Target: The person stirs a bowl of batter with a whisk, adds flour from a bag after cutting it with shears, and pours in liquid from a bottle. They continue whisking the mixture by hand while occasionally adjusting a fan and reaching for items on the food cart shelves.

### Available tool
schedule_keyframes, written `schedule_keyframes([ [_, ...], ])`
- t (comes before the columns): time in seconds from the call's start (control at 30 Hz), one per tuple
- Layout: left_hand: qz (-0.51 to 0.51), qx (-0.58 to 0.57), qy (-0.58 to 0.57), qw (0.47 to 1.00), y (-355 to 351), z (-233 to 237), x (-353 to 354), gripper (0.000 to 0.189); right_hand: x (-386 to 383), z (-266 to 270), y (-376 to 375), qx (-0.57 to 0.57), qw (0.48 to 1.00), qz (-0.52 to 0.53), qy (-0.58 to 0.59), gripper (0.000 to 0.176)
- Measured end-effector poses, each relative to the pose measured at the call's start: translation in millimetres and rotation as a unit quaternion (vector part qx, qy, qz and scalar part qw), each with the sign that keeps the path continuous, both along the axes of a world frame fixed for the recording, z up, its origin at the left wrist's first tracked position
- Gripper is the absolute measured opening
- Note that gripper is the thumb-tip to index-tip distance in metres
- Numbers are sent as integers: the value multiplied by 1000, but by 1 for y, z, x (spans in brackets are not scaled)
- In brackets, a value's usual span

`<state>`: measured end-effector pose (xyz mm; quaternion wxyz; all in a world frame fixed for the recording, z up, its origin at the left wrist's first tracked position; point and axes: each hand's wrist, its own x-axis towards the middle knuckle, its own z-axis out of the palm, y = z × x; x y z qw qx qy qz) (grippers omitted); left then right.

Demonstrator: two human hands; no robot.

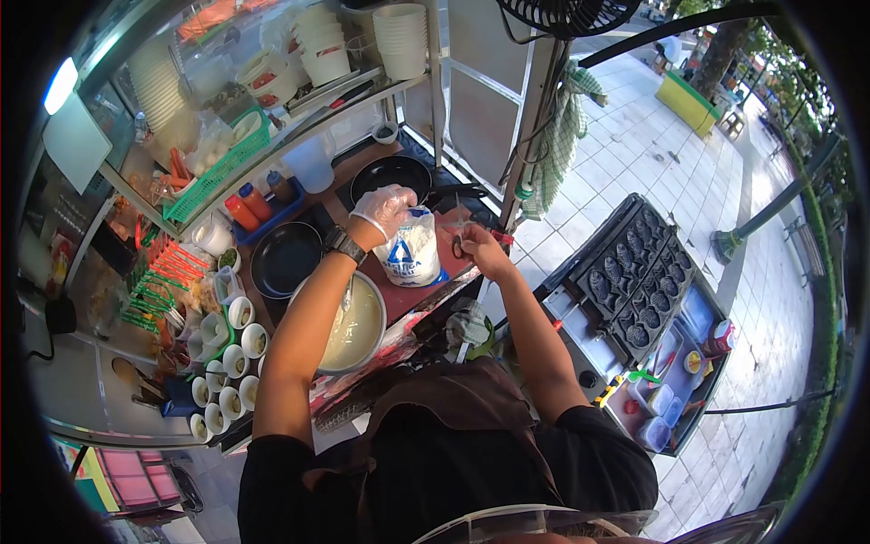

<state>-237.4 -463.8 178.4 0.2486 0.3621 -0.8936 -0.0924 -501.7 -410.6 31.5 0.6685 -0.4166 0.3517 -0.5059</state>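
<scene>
My left hand [384, 210], in a clear plastic glove, is closed on the top of a white bag [410, 254] with blue print, which stands upright on the reddish counter. To the right of the bag, my bare right hand [482, 250] grips scissors [459, 243] by their dark handle. The blades point up and away and look blurred, apart from the bag. A large bowl of pale batter [355, 334] sits below the bag, partly hidden by my left forearm, with a utensil in it.
Two black pans [286, 260] [390, 177] lie on the counter, with sauce bottles [242, 212] beside them. White cups [236, 361] line the lower left. A fish-shaped mould pan [637, 272] stands at the right. A checked towel [560, 145] hangs from the post.
</scene>
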Motion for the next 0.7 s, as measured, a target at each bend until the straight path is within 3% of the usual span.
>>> schedule_keyframes([
  [0.07, -6, -16, 3, 1000, 3, 2, -1, 16, -2, 2, 2, 8, 980, -81, 183, 10],
  [0.1, -7, -25, -31, 999, 4, 1, -1, 20, -8, -4, -2, 10, 980, -79, 182, 10],
  [0.17, -6, -34, -66, 997, 7, -2, -2, 24, -22, -10, -8, -89, 943, -136, 290, 9],
  [0.23, 3, -33, -76, 997, 8, -4, -6, 25, -33, -28, -14, -83, 921, -170, 341, 6],
  [0.3, 2, -43, -80, 996, 5, -6, -6, 27, -41, -81, -37, -57, 875, -250, 411, 11],
  [0.33, 1, -43, -77, 996, 4, -7, -7, 28, -39, -80, -40, -102, 861, -256, 428, 14],
  [0.47, -7, -32, -46, 998, -3, -12, -7, 27, -27, -72, -43, -88, 866, -207, 446, 19],
  [0.53, -1, -21, -45, 999, -5, -12, -4, 27, -20, -59, -40, -163, 820, -210, 507, 23],
  [0.57, 5, -8, -42, 999, -5, -12, -2, 27, -17, -43, -36, -164, 821, -208, 506, 23],
  [0.63, 12, -15, -43, 999, -3, -13, 1, 25, -14, -14, -23, -47, 883, -111, 454, 32],
  [0.67, 16, -22, -44, 999, -2, -13, 1, 24, -14, -18, -19, -45, 883, -110, 454, 32],
  [0.7, 15, -20, -45, 999, -1, -12, 1, 24, -15, -20, -14, -140, 845, -129, 501, 34],
])
